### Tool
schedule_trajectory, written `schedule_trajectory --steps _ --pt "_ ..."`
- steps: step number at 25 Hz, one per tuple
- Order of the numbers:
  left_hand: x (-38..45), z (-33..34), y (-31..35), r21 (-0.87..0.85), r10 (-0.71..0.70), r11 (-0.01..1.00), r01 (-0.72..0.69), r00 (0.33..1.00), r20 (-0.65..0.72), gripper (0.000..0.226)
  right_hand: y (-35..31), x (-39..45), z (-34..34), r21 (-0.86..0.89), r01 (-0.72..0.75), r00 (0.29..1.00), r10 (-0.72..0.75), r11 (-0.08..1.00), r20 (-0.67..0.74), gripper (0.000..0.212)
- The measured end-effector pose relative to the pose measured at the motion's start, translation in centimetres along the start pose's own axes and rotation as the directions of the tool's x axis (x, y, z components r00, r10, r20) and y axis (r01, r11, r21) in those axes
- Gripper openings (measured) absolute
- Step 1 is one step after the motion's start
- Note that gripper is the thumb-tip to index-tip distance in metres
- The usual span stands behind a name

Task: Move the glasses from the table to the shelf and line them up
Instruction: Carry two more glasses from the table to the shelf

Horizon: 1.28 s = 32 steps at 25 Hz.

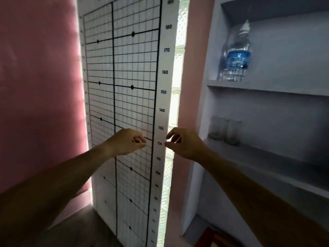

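2 glasses [225, 130] stand side by side on the shelf [267, 157], below the bottle [235, 54].

Both hands [154, 141] empty; glasses [225, 130] on shelf [267, 157].

We see two clear glass tumblers [225, 130] on a matt, painted grey shelf [267, 157], a glossy clear plastic bottle [235, 52] with a blue paper-like label above, and a smooth white printed grid chart [122, 86] against matt pink wall [39, 86].
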<state>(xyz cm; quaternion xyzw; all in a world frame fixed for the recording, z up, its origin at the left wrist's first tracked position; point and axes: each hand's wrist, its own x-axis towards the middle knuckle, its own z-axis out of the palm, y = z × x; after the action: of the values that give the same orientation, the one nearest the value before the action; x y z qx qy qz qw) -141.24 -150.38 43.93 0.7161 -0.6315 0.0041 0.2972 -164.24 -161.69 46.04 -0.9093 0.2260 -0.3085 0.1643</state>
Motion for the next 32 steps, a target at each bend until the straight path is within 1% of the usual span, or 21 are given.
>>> schedule_trajectory --steps 3,5,7,9,10,11,12,15,18,21,24,26,28,30,32 --pt "-6.3 -3.9 -4.8 0.055 -0.17 0.984 0.17 0.985 0.003 0.009 -4.8 1.9 6.0 0.05 0.082 0.985 -0.088 0.995 0.147 0.022" --pt "-11.3 -7.4 -7.8 0.111 -0.268 0.957 0.269 0.963 -0.024 0.009 -9.0 3.1 10.3 0.073 0.155 0.956 -0.168 0.985 0.241 0.026" --pt "-16.2 -11.0 -10.8 0.151 -0.381 0.91 0.387 0.922 -0.069 0.016 -13.7 4.2 13.9 0.091 0.226 0.921 -0.243 0.97 0.304 0.027" --pt "-23.4 -15.7 -14.5 0.172 -0.493 0.841 0.513 0.858 -0.144 0.021 -20.9 5.3 18.8 0.151 0.314 0.868 -0.347 0.937 0.354 0.026" --pt "-24.1 -16.2 -14.8 0.174 -0.492 0.843 0.509 0.86 -0.136 0.022 -21.5 5.4 19.2 0.186 0.291 0.879 -0.339 0.939 0.337 0.024" --pt "-25.5 -17.2 -15.2 0.195 -0.511 0.826 0.53 0.848 -0.14 0.022 -22.8 5.6 20.0 0.224 0.269 0.88 -0.333 0.937 0.339 0.022" --pt "-27.9 -18.6 -16.0 0.21 -0.534 0.805 0.556 0.831 -0.152 0.021 -25.4 5.8 21.7 0.261 0.272 0.868 -0.353 0.926 0.35 0.018" --pt "-38.4 -25.1 -20.3 0.188 -0.639 0.712 0.677 0.735 -0.228 0.016 -36.4 5.8 29.1 0.349 0.327 0.803 -0.452 0.878 0.387 0.01" --pt "-47.5 -31.2 -24.5 0.205 -0.69 0.638 0.742 0.67 -0.276 0.011 -46.9 5.1 35.1 0.431 0.362 0.731 -0.539 0.826 0.419 0.011" --pt "-53.8 -35.8 -27.2 0.184 -0.722 0.587 0.788 0.613 -0.322 0.016 -54.4 4.8 39.9 0.476 0.371 0.681 -0.582 0.797 0.444 0.011" --pt "-59.5 -39.8 -29.4 0.19 -0.742 0.54 0.82 0.571 -0.351 0.01 -61.8 4.5 44.0 0.496 0.386 0.644 -0.612 0.778 0.459 0.014" --pt "-62.8 -41.7 -30.7 0.188 -0.747 0.512 0.838 0.542 -0.385 0.007 -66.1 4.5 46.5 0.51 0.416 0.612 -0.647 0.753 0.456 0.014" --pt "-65.4 -43.1 -32.0 0.187 -0.745 0.481 0.857 0.511 -0.428 0.007 -69.3 4.8 48.6 0.528 0.427 0.597 -0.668 0.734 0.446 0.013" --pt "-68.2 -44.5 -33.5 0.162 -0.761 0.444 0.881 0.466 -0.452 0.012 -72.6 5.0 51.0 0.553 0.436 0.568 -0.694 0.71 0.443 0.013" --pt "-70.5 -45.9 -35.4 0.138 -0.788 0.402 0.905 0.418 -0.452 0.012 -75.5 5.5 53.5 0.572 0.446 0.532 -0.718 0.689 0.449 0.013"
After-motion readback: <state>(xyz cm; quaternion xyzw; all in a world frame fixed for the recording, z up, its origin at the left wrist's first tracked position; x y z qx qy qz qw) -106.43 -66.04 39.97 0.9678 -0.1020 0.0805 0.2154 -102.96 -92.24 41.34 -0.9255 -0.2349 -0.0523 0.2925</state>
